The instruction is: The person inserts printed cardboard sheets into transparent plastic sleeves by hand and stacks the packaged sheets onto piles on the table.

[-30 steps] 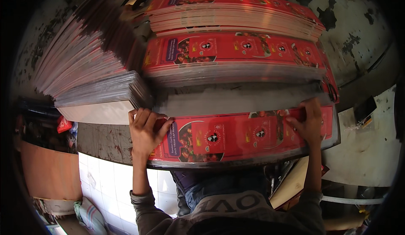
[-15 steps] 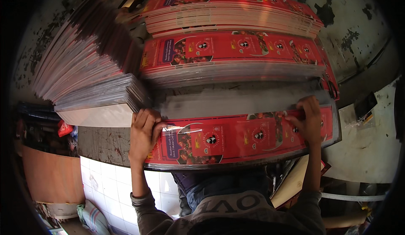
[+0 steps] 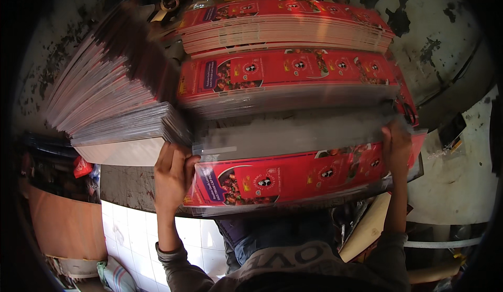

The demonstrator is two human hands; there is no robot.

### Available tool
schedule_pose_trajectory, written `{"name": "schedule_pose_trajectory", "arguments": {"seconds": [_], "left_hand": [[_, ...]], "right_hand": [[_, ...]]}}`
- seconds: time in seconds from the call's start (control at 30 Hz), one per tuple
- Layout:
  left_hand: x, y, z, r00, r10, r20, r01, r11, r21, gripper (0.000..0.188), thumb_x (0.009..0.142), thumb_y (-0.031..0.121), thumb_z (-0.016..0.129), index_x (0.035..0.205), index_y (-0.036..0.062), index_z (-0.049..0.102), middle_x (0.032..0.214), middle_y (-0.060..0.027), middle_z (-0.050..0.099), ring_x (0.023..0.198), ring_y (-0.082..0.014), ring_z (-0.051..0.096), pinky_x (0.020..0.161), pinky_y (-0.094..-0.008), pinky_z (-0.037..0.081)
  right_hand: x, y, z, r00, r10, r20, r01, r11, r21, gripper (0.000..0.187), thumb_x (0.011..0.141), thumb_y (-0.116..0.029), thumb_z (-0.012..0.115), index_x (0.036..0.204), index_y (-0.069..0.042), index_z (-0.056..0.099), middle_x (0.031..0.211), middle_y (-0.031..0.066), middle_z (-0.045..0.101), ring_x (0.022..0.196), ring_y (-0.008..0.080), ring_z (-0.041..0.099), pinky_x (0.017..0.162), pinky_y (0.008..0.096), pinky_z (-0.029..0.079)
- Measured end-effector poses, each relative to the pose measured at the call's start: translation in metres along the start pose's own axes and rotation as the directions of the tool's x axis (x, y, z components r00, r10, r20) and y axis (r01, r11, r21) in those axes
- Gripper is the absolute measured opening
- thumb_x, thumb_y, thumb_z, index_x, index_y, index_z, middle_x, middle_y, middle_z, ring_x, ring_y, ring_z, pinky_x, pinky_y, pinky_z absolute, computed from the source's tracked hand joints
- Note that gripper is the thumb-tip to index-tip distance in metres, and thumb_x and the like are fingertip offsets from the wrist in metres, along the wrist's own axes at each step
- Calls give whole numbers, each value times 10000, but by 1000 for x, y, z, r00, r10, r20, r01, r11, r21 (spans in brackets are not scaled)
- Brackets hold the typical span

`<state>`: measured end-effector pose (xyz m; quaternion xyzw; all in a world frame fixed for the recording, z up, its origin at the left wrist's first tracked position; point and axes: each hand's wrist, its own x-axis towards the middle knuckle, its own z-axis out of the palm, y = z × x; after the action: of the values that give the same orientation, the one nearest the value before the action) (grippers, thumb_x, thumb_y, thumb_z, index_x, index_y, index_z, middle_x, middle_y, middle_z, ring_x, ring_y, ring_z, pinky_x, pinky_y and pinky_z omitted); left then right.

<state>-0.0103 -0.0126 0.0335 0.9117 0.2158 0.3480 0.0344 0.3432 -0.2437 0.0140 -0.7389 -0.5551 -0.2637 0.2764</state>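
Two hands on a red card

The left hand (image 3: 171, 175), fingers curled half closed, pinches the red card (image 3: 298, 181) at its nine o'clock end; the right hand (image 3: 396, 142) bends its fingers closed on the card's two o'clock edge. The card is at the near side of the table (image 3: 126, 184). From it, clear plastic (image 3: 298, 129) and two red stacks (image 3: 275, 71) lie toward twelve, fanned packets (image 3: 107, 87) toward ten.

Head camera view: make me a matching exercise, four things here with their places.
1. Bare left hand
2. Bare right hand
3. Fanned pile of thin flat sheets
4. White sack with coloured stripes

A. Lower left, beside white floor tiles
B. Near the right end of the nearest long red printed sheet
C. At that sheet's left end
D. Upper left

Pairs: 1-C; 2-B; 3-D; 4-A
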Motion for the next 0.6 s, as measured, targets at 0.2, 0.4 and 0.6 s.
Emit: {"name": "schedule_pose_trajectory", "arguments": {"seconds": [0.2,0.4,0.6], "left_hand": [[111,-17,-18,973,182,-140,-135,946,293,150,796,132,596,804,23,494,730,-139,529,681,-329,524,593,-429,399],[132,-15,31,985,-151,79,122,949,290,353,817,270,582,1024,7,470,991,-178,551,907,-347,558,815,-438,421],[80,20,72,898,-189,397,31,928,372,647,812,409,561,1314,78,321,1376,-212,279,1275,-361,282,985,-560,283]], "right_hand": [[151,32,4,982,112,154,-127,988,90,262,904,-234,465,955,-5,580,785,201,566,696,379,527,635,383,414],[168,29,69,980,-22,200,-16,983,185,318,902,-316,470,907,0,497,840,151,515,784,261,509,718,352,392],[107,-40,84,856,7,518,22,998,-51,569,854,-487,467,1272,-115,362,1349,186,309,1264,328,292,1002,506,241]]}}
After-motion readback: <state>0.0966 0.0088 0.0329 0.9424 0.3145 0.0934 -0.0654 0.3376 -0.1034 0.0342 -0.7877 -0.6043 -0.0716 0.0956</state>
